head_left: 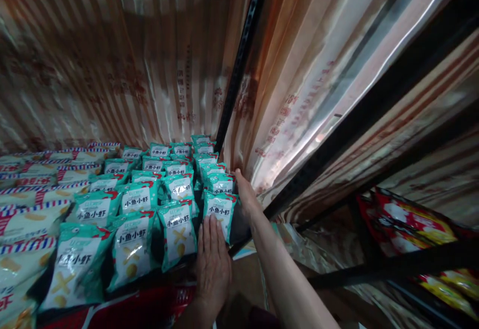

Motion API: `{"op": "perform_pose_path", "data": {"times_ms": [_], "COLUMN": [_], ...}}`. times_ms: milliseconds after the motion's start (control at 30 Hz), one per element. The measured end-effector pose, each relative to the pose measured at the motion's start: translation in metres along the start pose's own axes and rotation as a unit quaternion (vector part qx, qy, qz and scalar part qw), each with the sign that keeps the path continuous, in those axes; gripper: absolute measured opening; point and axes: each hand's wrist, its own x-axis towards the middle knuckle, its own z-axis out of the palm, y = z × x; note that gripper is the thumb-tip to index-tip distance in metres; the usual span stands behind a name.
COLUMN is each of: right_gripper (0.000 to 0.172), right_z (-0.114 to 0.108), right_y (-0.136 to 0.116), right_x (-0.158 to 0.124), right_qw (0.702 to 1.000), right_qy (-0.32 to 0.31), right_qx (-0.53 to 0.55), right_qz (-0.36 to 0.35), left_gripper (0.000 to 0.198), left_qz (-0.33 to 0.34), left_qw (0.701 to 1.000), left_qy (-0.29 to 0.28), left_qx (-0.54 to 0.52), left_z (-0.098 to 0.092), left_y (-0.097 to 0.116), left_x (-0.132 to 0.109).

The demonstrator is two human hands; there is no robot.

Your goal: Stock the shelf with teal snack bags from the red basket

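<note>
Teal and white snack bags stand in rows on the shelf, with a front bag (220,209) at the right end of the group. My left hand (214,254) lies flat against the lower front of that bag, its fingers stretched out and close together. Along the right side of the same row reaches my right hand (245,194), turned edge-on beside the bags. Its visible finger points up and away; the other fingers are mostly hidden. Left of this row stands another teal bag (177,231), apart from my hands.
Cream bags with striped tops (30,221) fill the shelf's left side. A black upright post (241,62) rises at the back corner, and a dark beam (337,134) slants across the right. Printed plastic sheeting (157,59) hangs behind. Red and yellow packs (415,219) lie at right.
</note>
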Motion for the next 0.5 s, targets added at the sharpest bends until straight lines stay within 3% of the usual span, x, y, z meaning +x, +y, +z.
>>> {"op": "perform_pose_path", "data": {"times_ms": [200,500], "right_gripper": [0.058,0.061], "right_z": [-0.004,-0.004], "right_y": [0.015,0.024], "right_x": [-0.026,-0.031], "right_qw": [0.993,0.985], "right_qy": [-0.057,-0.095], "right_qx": [0.079,0.098], "right_qz": [-0.07,-0.104], "left_gripper": [0.074,0.078], "left_qz": [-0.004,-0.031], "left_qw": [1.0,0.999], "left_qy": [0.001,-0.007], "left_qx": [-0.018,0.001], "left_z": [0.002,0.008], "left_y": [0.0,0.0], "left_x": [-0.002,-0.002]}}
